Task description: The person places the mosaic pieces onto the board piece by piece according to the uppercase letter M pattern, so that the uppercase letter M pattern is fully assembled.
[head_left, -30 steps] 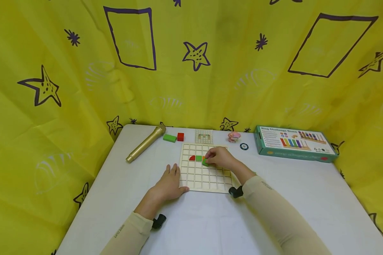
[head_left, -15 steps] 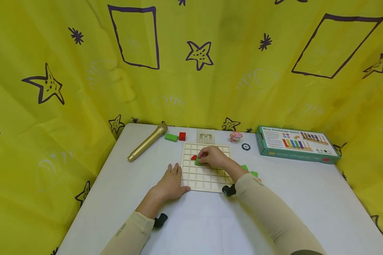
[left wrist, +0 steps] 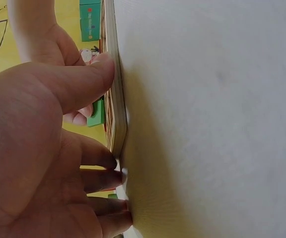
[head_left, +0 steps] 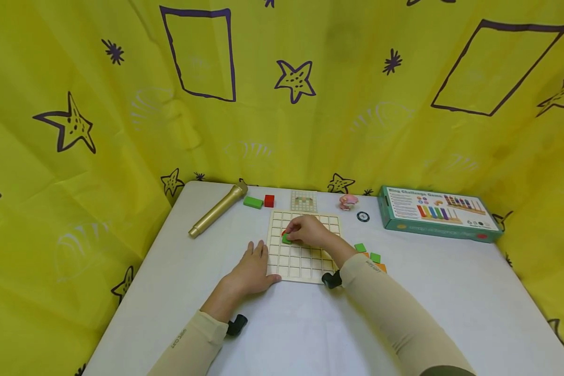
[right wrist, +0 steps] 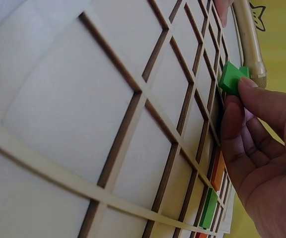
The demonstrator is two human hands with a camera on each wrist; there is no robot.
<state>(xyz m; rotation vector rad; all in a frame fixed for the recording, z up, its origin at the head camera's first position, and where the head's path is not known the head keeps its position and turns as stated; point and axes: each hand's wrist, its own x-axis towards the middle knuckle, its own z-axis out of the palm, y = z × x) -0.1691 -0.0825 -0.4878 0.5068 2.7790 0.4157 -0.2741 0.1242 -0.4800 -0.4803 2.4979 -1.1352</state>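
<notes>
My right hand [head_left: 307, 231] pinches a small green block [right wrist: 232, 78] between thumb and fingers, over the left part of a pale wooden grid board [head_left: 293, 265]. Behind that block in the head view, a bit of a red piece shows on the board; the hand hides most of its row. In the right wrist view an orange block [right wrist: 217, 169] and another green block [right wrist: 209, 208] sit in the grid cells. At the board's front left corner rests my left hand [head_left: 249, 271], its fingers stretched along the side and its thumb [left wrist: 91, 79] touching the front edge.
Right of the board lie loose green blocks [head_left: 375, 257] and orange blocks [head_left: 381, 268]. Behind it are a pattern card [head_left: 303, 201], a green block [head_left: 253, 202], a red block [head_left: 269, 201], a gold microphone [head_left: 218, 210], a pink figure [head_left: 348, 202], a dark disc [head_left: 363, 216] and a game box [head_left: 439, 213].
The right hand has moved left across the board with the green block. Loose blocks right of the board, earlier hidden by the arm, now show. My left hand keeps its place.
</notes>
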